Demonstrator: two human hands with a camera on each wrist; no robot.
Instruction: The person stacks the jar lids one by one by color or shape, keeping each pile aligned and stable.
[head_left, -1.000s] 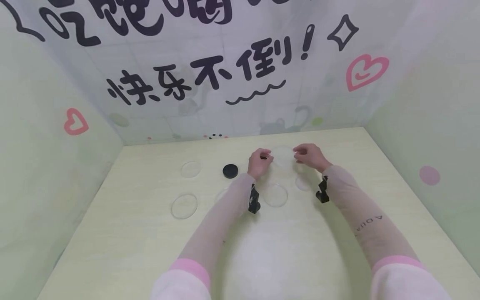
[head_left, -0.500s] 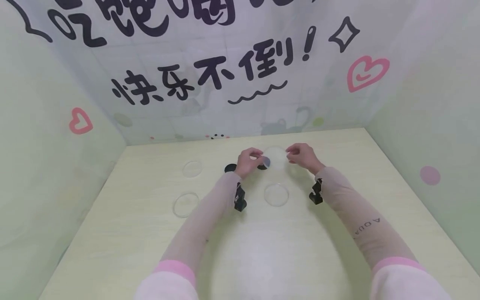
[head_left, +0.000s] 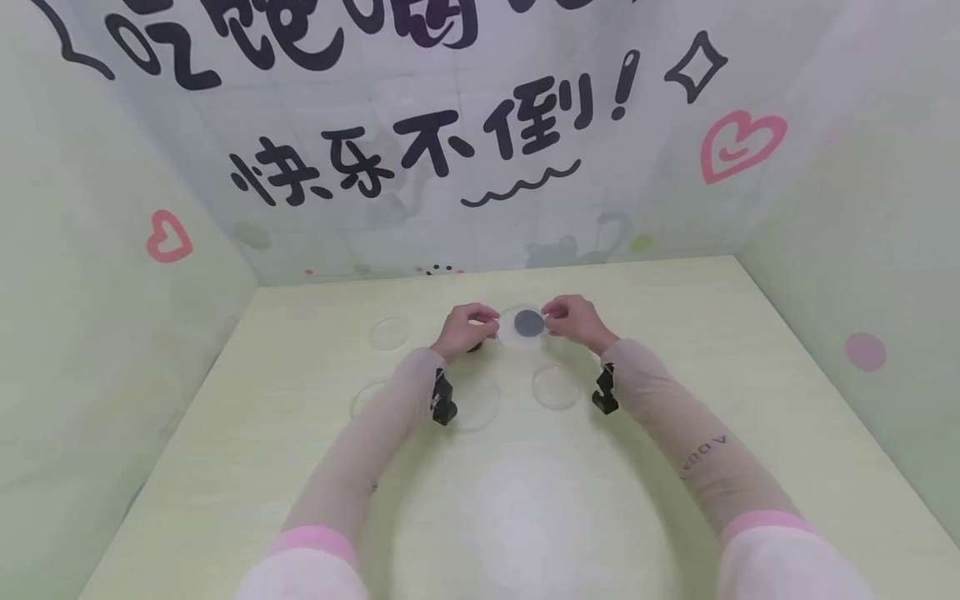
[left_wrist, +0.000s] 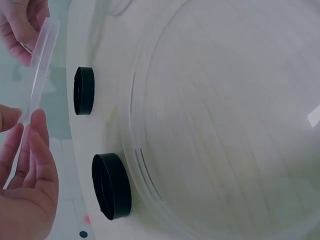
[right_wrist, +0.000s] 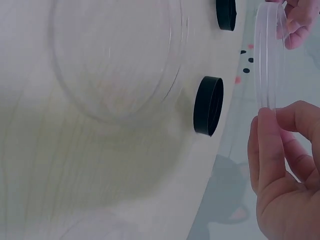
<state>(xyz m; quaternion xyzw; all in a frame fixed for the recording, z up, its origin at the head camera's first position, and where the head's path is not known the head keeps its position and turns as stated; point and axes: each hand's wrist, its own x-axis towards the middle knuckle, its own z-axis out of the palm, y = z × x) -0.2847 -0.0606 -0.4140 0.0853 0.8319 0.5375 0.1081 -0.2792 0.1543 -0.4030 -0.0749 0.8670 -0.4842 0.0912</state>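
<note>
Both hands hold a clear, shallow petri dish by opposite edges, raised above the table. My left hand pinches its left edge between thumb and fingers, and my right hand pinches the right edge. The wrist views show the dish edge-on, with thin rim lines. A black round cap shows through the dish in the head view. Another black cap stands on the table, mostly behind my left hand in the head view.
More clear round dishes lie on the pale wooden table: a back-left dish, a front-left dish partly behind my left arm, a middle dish and a right dish. A printed back wall rises behind.
Both hands have moved left with the petri dish, which now overlaps the right black cap in the head view. The left black cap has become mostly hidden by the left hand.
</note>
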